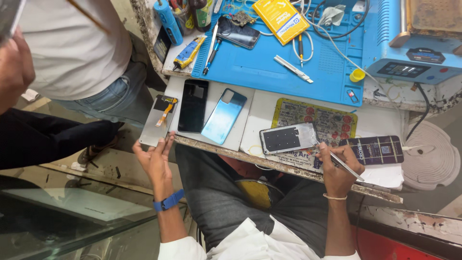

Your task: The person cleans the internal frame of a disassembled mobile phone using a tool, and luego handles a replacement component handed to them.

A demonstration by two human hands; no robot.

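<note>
Two hands — my left hand touches the grey phone panel with fingers spread; my right hand grips, I think, tweezers by the open phone.

Seen from above, the left hand, a blue band at its wrist, lies open with fingertips touching the lower edge of a grey phone panel with an orange flex cable at the counter edge. The right hand grips metal tweezers beside an opened phone back frame. Between the hands lie a black phone and a light-blue back cover, side by side.
</note>
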